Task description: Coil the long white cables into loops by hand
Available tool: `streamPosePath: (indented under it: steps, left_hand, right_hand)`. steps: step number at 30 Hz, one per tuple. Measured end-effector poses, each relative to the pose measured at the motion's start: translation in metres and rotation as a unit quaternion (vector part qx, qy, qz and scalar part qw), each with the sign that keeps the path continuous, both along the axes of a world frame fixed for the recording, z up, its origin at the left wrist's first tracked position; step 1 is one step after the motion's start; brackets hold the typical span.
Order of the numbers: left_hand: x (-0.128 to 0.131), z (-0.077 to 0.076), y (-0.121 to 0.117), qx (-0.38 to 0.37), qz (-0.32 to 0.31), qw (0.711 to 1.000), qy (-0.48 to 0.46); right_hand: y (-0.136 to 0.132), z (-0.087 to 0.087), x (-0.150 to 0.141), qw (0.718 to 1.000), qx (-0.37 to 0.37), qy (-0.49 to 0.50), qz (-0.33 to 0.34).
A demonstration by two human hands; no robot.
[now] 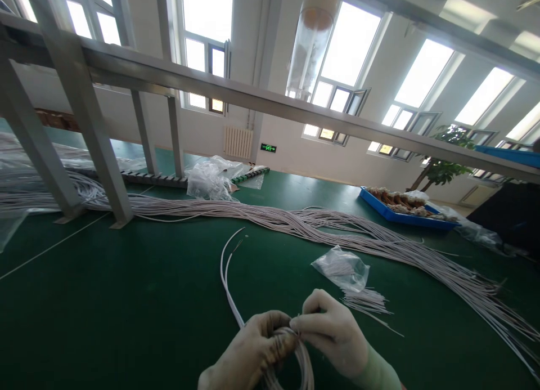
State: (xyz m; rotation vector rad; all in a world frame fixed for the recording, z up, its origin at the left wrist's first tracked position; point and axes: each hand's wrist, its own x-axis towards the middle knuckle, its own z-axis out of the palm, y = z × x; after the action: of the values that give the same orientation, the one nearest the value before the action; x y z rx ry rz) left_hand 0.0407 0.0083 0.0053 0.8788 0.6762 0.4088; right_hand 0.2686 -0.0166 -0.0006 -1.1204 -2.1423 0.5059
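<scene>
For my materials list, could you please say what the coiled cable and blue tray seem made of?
Coiled cable: likely satin plastic sheathing, pale, evenly rounded, though braid is possible. Blue tray: probably smooth plastic, from its even colour and thin walls.

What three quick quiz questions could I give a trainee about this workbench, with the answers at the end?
1. True or false: the left hand holds a coil of wire.
2. Which lies nearer the right hand: (a) the clear plastic bag or (b) the blue tray?
3. Fill in: the long wire bundle lies on a ____ tabletop.

Key: 1 true; 2 a; 3 green.
</scene>
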Motion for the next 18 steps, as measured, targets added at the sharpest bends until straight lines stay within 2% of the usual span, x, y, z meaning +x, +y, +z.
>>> streamPosePath:
  steps: [5,8,10,14,18]
  left_hand:
    - [-0.005,0.007,0.000,0.010,-0.033,0.999,0.022]
    - [-0.006,0.004,0.000,0.014,-0.052,0.998,0.012]
    - [-0.005,0.002,0.000,0.013,-0.065,0.998,0.005]
    - [-0.005,0.013,-0.004,-0.003,-0.052,0.998,0.022]
    - [-0.006,0.028,-0.006,-0.008,-0.057,0.995,0.085]
  right_hand:
    - [0.000,0.013,0.004,0.976,0.118,-0.184,0.024]
    - [0.000,0.016,0.003,0.946,0.222,-0.234,0.040]
    - [-0.001,0.016,0.002,0.930,0.266,-0.248,0.057]
    - [-0.002,0.025,-0.005,0.915,0.277,-0.282,0.087]
    - [-0.002,0.050,-0.016,0.906,0.192,-0.350,0.140]
